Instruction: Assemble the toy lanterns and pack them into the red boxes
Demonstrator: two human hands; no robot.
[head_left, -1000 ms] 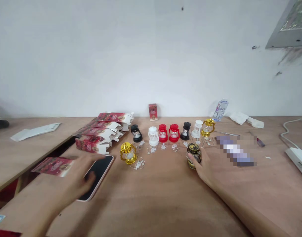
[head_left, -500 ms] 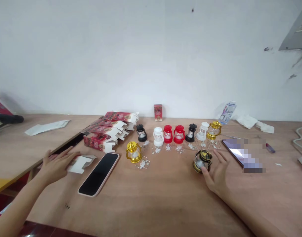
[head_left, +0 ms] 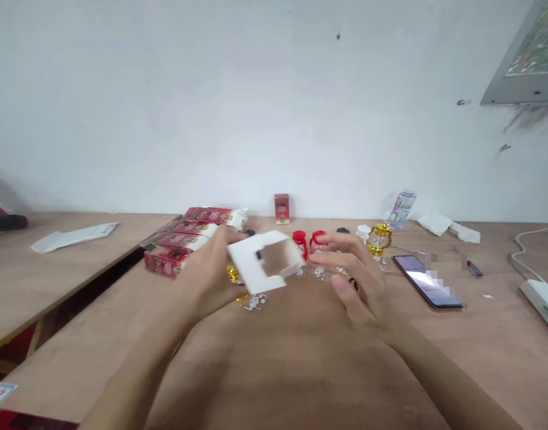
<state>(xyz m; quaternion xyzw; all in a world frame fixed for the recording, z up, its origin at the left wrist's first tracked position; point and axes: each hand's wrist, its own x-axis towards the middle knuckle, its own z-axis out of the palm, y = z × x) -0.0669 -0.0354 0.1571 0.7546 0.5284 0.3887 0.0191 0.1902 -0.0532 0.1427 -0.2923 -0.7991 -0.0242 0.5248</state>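
Observation:
My left hand [head_left: 208, 275] is raised over the table and closed on an opened white carton [head_left: 265, 263], its open end turned towards me. My right hand [head_left: 357, 278] hovers just right of the carton with its fingers curled; a small dark bit shows by the thumb, and I cannot make out what it is. Behind the hands a row of small lanterns stands on the wooden table [head_left: 300, 358]: two red lanterns [head_left: 299, 242], a white one [head_left: 363, 232] and a gold lantern [head_left: 377, 237]. Another gold lantern [head_left: 232, 273] peeks out under the carton.
Flat red cartons [head_left: 179, 245] are stacked at the left, and one small red box [head_left: 281, 208] stands upright by the wall. A phone [head_left: 426, 280], a water bottle [head_left: 401, 206], tissue [head_left: 448, 224] and a white power strip [head_left: 542, 295] lie to the right. A gap [head_left: 98, 280] separates a second table on the left.
My left hand picked a flat carton up from the left and brought it, opened out, to the middle. My right hand rose from beside the dark gold lantern towards the carton.

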